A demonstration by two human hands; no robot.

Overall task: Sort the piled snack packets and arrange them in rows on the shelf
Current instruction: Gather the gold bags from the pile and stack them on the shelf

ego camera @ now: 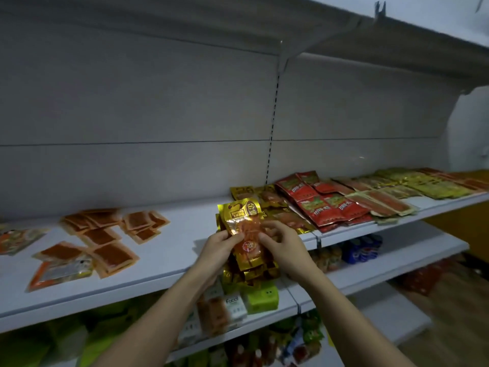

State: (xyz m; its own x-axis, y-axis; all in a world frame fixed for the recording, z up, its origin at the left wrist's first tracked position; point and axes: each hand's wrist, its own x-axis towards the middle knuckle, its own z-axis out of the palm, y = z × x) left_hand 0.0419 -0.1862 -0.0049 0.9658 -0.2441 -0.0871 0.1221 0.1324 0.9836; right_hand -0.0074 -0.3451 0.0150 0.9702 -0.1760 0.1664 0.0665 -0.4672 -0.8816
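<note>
Head view: both hands are together on a stack of gold packets (244, 226) above the front edge of the shelf (169, 250). Left hand (221, 247) grips the stack from the left side, thumb on the top packet's face. Right hand (281, 243) pinches the right edge, fingers curled over the clear window part. Stack is fanned and held tilted; top edges point away toward the back panel, bottom ends hang past the shelf lip.

Sorted so far, by the look of it: more gold packets (267, 200) lie flat just behind the hands, then red packets (317, 202) overlapping in a row, then clear-window orange ones (381, 201) and yellow-green packets (428, 185) further right. Left of the hands, square orange sachets (105, 234) are scattered loosely, well apart from the stack. That pile is not in rows yet.

Judgement on the step: squaring the gold stack before laying it down.
- Tap the bottom edges level first; the fan is uneven at the lower end.
- Keep the thumb flat on top; foil looks slippery, the middle packets could slide out.
- Set it down touching the gold ones behind, same orientation, label up.
- Don't let it overlap the red row on the right.
- Release the right hand first, left hand holds alignment.

Lower shelves hold other goods, blurred.
</note>
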